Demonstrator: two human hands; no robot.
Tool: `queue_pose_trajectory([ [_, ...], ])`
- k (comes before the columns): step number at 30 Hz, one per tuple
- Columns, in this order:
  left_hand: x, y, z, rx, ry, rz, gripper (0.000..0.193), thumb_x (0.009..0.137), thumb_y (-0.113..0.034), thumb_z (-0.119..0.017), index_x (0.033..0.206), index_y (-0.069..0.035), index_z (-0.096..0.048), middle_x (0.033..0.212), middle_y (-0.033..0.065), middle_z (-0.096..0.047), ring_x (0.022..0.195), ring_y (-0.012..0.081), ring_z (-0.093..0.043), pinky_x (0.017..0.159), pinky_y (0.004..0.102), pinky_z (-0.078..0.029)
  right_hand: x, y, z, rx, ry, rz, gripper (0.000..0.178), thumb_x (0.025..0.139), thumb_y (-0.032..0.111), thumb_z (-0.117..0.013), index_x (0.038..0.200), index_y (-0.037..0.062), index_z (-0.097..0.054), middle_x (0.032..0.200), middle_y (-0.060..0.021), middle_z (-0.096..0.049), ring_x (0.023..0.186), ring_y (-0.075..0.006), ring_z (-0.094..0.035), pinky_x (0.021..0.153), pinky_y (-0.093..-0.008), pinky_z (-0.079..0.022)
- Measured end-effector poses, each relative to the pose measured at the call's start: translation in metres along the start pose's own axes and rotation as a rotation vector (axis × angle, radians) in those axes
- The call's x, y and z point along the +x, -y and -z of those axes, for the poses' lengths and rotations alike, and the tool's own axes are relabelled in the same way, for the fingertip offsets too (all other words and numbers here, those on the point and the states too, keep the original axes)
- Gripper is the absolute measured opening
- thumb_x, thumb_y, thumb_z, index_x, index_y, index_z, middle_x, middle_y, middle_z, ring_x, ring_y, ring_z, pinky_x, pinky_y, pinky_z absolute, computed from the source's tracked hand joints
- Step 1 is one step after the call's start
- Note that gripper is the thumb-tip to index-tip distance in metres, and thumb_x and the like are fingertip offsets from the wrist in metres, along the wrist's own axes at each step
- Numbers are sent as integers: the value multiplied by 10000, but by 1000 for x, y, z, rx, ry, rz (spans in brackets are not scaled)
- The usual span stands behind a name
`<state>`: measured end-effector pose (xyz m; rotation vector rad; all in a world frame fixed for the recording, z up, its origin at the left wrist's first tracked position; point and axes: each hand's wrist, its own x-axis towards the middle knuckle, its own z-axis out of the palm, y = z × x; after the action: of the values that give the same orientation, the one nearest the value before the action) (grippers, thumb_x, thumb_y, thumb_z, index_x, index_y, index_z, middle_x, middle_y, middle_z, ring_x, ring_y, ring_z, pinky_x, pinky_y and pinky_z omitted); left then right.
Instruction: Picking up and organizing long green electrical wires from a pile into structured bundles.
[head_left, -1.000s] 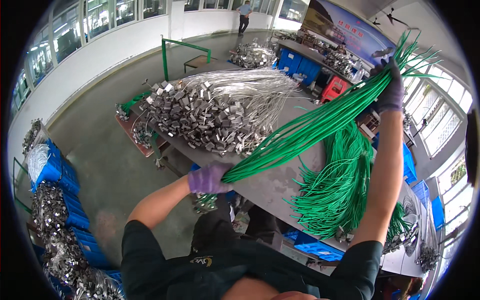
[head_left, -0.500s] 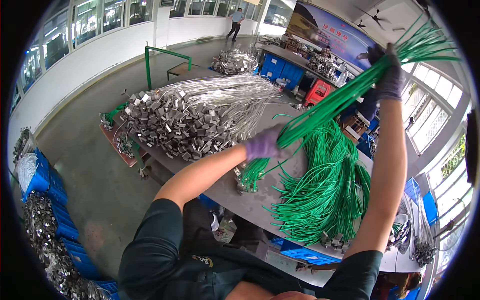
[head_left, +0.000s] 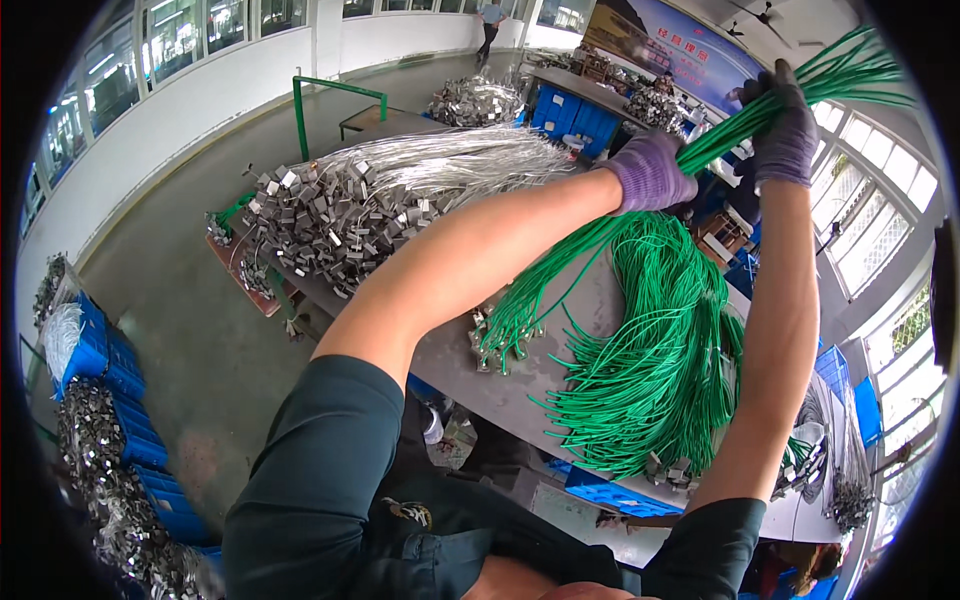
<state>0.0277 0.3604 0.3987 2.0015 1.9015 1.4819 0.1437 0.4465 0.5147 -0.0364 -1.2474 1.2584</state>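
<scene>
A long bundle of green wires (head_left: 722, 143) slants up to the right between my two gloved hands. My left hand (head_left: 650, 175), in a purple glove, is closed round the bundle lower down. Farther up, my right hand (head_left: 786, 135) in a darker purple glove grips it near the loose, fanned-out ends. Below my left hand the wires hang toward the tabletop, where small metal pieces (head_left: 492, 340) show at their lower ends. Just right of these, a large pile of green wires (head_left: 650, 370) lies across the grey table (head_left: 465, 385).
Left on the table is a heap of grey metal blocks (head_left: 345, 225) with silvery wires (head_left: 450, 160). Blue crates (head_left: 130, 430) full of similar parts line the floor at left. A green metal frame (head_left: 300, 120) stands beyond. A person (head_left: 490, 25) is in the far background.
My left hand has slid up and to the right along the green bundle, closer to my right hand. My right hand keeps its grip near the top.
</scene>
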Motion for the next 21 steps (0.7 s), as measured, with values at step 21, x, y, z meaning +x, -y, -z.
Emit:
queue_pose_trajectory([
  [21,47,-51,26,78,-45,-92,479,589,-387,-741,916,-46,-664,812,171,-667,781,283,-652,747,350,-516,11,28,-6,117,140,16,354,831,175,-639,1116,-17,-556,1008,-184,-614,929,-323,-597,896,-441,-472],
])
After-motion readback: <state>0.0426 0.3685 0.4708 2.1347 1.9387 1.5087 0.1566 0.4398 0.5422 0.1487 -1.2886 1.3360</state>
